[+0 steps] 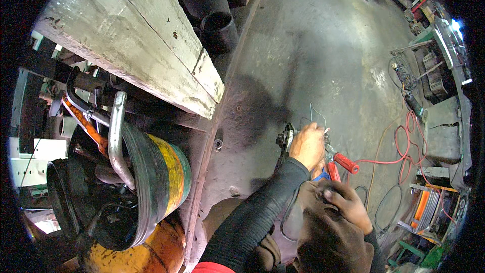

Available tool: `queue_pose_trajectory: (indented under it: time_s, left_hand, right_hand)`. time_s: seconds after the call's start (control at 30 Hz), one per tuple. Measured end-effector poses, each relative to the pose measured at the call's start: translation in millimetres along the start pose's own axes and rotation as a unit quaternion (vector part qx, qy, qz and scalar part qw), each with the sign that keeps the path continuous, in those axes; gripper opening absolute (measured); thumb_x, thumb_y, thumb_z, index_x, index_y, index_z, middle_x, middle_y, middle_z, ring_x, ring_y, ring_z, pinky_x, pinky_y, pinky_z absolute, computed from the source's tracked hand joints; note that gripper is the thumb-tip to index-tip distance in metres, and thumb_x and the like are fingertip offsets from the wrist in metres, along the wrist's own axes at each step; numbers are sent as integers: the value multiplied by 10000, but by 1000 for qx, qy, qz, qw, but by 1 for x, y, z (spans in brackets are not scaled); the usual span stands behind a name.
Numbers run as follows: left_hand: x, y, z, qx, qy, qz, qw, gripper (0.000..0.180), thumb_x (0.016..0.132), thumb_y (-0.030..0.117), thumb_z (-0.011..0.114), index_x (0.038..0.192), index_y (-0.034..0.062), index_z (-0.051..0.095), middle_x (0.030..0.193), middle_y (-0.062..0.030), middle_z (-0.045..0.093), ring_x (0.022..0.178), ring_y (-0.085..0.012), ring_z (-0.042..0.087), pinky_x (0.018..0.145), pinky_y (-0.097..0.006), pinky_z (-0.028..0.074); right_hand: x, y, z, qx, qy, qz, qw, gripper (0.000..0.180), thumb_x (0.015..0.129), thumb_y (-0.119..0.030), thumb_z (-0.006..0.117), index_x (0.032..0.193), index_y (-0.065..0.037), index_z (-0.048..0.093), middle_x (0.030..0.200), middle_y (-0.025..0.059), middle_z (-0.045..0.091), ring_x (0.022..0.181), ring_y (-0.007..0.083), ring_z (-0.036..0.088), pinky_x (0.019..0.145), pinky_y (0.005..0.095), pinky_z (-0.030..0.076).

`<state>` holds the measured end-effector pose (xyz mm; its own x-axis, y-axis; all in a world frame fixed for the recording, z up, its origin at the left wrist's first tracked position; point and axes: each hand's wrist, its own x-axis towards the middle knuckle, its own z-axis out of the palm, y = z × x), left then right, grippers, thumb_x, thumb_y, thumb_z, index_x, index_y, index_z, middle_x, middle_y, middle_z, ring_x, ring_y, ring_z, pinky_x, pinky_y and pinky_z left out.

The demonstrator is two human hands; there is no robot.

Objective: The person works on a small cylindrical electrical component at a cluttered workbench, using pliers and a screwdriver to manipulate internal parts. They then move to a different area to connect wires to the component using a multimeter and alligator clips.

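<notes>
My left hand (pixel 307 144), at the end of a black sleeve, is closed with its fingertips pinched together. A thin wire (pixel 326 115) loops up from beside these fingers. Just to its right, a tool with red grips (pixel 346 164) lies close to the hand; its working end is partly hidden. A dark metal part (pixel 284 141) is left of the hand. Over the brown fabric at my knee (pixel 323 232), my right hand (pixel 351 207) has curled fingers; what they hold, if anything, is hidden. A bit of blue material (pixel 321 175) shows between the hands.
At left stands a black bucket (pixel 156 182) with a yellow band, holding a bent metal bar (pixel 117 136) and an orange tool (pixel 86 126). A pale wooden beam (pixel 136 45) juts above it. Red hose (pixel 399 159) coils on the concrete floor (pixel 323 45) at right, near metal boxes (pixel 442 131).
</notes>
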<state>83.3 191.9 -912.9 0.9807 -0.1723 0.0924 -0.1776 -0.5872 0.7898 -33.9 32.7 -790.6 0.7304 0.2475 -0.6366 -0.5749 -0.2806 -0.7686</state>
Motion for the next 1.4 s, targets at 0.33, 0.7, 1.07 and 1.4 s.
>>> queue_pose_trajectory:
  time_s: [0.33,0.7,1.07,1.4]
  left_hand:
    - [19,35,-16,-72,99,29,992,100,872,105,682,913,14,678,918,-200,628,898,-420,652,796,-518,541]
    - [25,28,-8,-44,36,35,998,132,850,117,641,886,-3,680,925,-211,652,902,-420,668,814,-514,556]
    - [13,17,11,46,-134,5,990,156,801,49,663,904,-16,760,998,-258,707,951,-426,726,820,-506,592]
    - [9,23,15,57,-206,-20,977,163,829,108,656,893,7,767,930,-252,719,940,-413,731,807,-501,594]
  right_hand:
    - [137,134,27,-188,-43,-136,972,435,1000,-205,574,1375,15,591,1355,186,650,1234,391,600,1089,460,447]
    - [151,134,35,297,8,36,954,208,1034,-241,634,1201,-118,655,1060,22,725,881,177,698,721,329,567]
    - [115,61,45,340,-94,108,930,191,1064,-260,557,1171,-130,647,879,17,699,651,157,632,468,318,492]
    - [114,75,42,332,-103,73,935,126,1041,-196,613,1114,-99,645,882,34,706,677,180,663,508,323,501]
